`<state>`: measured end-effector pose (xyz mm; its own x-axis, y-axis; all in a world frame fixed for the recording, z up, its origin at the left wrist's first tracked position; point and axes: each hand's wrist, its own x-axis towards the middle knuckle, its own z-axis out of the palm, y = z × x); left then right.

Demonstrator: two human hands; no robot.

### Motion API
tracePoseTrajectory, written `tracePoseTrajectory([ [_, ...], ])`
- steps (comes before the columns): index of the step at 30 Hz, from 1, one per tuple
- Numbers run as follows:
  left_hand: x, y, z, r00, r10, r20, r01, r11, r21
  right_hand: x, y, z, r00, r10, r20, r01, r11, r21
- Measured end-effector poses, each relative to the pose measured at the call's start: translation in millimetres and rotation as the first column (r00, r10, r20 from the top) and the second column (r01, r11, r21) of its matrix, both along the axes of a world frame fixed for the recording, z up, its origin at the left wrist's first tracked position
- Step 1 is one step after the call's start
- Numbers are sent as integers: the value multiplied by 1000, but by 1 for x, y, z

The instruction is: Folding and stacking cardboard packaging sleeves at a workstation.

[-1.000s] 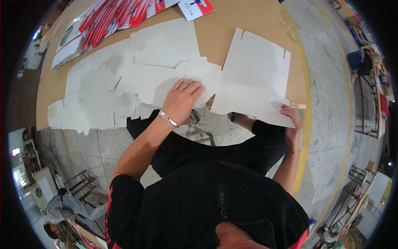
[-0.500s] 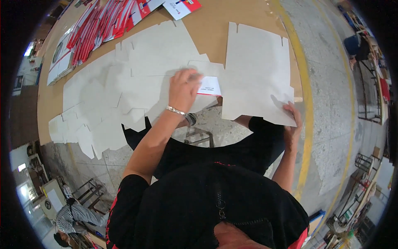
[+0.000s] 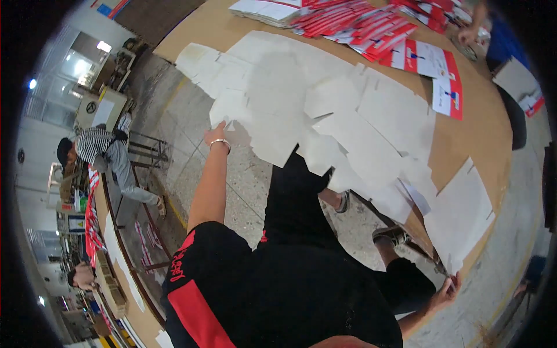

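My left hand [image 3: 217,134] reaches out to the left, its fingers closed on the edge of a white cardboard box blank [image 3: 232,113] in the spread of flat, overlapping blanks. At the lower right, my right hand [image 3: 448,290] pinches the near corner of a separate white blank [image 3: 461,214]. That blank has slots cut in its far edges and lies partly over the table. Between it and the spread, a small loose white flap [image 3: 415,194] sticks up. A bracelet circles my left wrist.
Stacks of red and white printed folded boxes [image 3: 354,26] lie along the far side of the brown tabletop [image 3: 487,136]. Another person's hand [image 3: 466,36] is at the far right. On the left, a person in a striped shirt [image 3: 96,144] bends beside another long table [image 3: 125,255].
My view has turned left. My left hand has gone from the middle of the blanks to their left edge and closed there. My right hand keeps its hold on the right blank's corner.
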<state>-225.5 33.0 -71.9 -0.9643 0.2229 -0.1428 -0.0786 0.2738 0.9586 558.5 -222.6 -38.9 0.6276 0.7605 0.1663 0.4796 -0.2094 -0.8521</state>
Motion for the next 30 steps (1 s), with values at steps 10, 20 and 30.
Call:
tracePoseTrajectory([
  [10,-32,3,23,831,-417,368,208,847,488,14,10,13,987,-79,137,81,997,-8],
  [20,21,94,163,817,-438,-376,576,664,478,-15,26,42,954,-287,-85,294,950,100],
  [30,7,129,33,422,-753,-505,429,657,-620,-42,83,87,935,-310,-173,347,902,256],
])
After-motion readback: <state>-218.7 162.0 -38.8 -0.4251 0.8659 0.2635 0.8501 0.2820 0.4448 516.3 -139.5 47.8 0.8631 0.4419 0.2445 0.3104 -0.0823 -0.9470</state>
